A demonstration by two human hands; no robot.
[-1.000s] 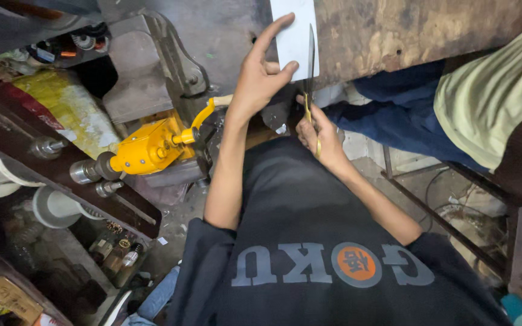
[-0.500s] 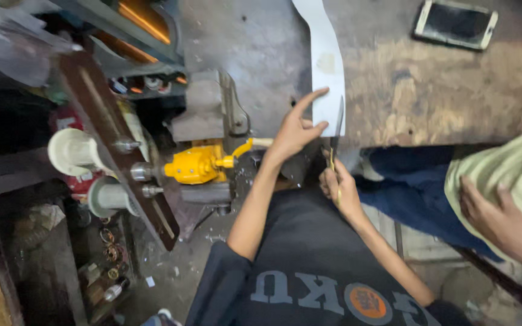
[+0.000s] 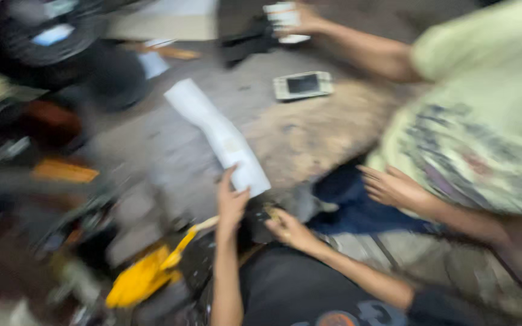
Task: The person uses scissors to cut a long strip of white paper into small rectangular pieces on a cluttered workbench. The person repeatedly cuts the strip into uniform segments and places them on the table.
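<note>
Blurrily, I see a yellow tool low left, then my left hand, fingers spread flat on the white strip's near end on the bench. Right hand sits beside, its grip unclear.

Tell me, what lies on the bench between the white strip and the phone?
Nothing: in the head view, only bare, worn bench top runs between the white strip, pressed by the left hand, and the phone.
</note>
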